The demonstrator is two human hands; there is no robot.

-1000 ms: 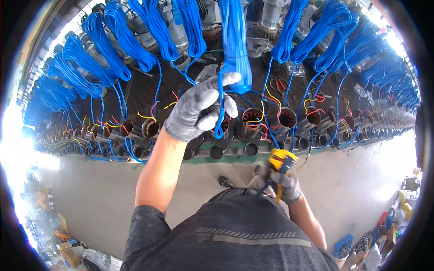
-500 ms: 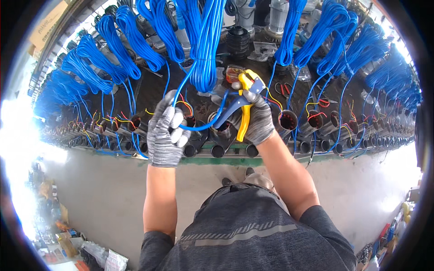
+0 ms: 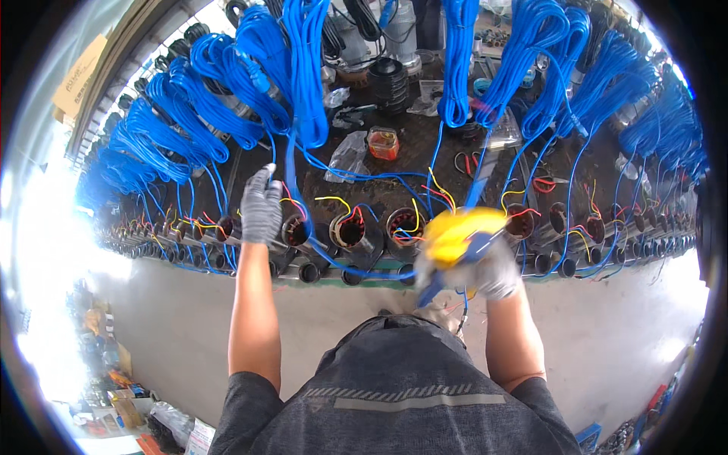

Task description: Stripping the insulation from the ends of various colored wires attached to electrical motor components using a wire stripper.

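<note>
My right hand (image 3: 497,269), in a grey glove and smeared by motion, grips a yellow and blue wire stripper (image 3: 459,241) above the bench's front edge. A loose blue cable (image 3: 345,267) hangs from a tied coil (image 3: 307,76) and sags in a loop toward the stripper; whether its end sits in the jaws is blurred. My gloved left hand (image 3: 262,208) is raised with its fingers stretched out, left of that cable and apart from it. Just right of the hand stands an open metal tube (image 3: 294,230) with coloured wires. More such tubes (image 3: 353,230) continue rightward.
Blue cable coils hang along the back on both sides. On the dark bench (image 3: 250,163) lie a small tub of red stuff (image 3: 383,144), a clear plastic bag (image 3: 347,158) and red-handled scissors (image 3: 543,184). A black ribbed part (image 3: 388,85) stands farther back.
My right hand has swung right and toward me with the wire stripper. The left hand has let go of the blue cable and moved slightly left. My view has shifted a little.
</note>
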